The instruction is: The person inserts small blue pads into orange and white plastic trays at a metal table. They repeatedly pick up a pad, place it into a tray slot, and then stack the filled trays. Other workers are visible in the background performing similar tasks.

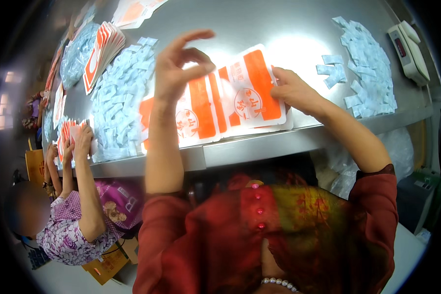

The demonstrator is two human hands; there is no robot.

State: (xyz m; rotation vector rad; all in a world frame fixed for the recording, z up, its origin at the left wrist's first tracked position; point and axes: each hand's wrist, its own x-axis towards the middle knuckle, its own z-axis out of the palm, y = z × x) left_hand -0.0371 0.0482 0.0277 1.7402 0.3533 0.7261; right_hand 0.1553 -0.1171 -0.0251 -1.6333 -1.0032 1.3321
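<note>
My right hand pinches the right edge of an orange and white flat pouch, with its thumb on the face. That pouch lies tilted over other pouches at the table's near edge. My left hand is raised above the left part of this row, fingers curved and apart, nothing visible between them. Beneath it, more orange and white pouches overlap, partly hidden by my left forearm. A large heap of small pale blue packets spreads left of my left hand. Right of my right hand lies a small cluster of the same packets.
A second blue packet heap lies far right, near a white scale. At back left, a fanned pouch stack stands beside a clear bag of packets. On the left, a co-worker's hands hold pouches. The metal table edge runs before me.
</note>
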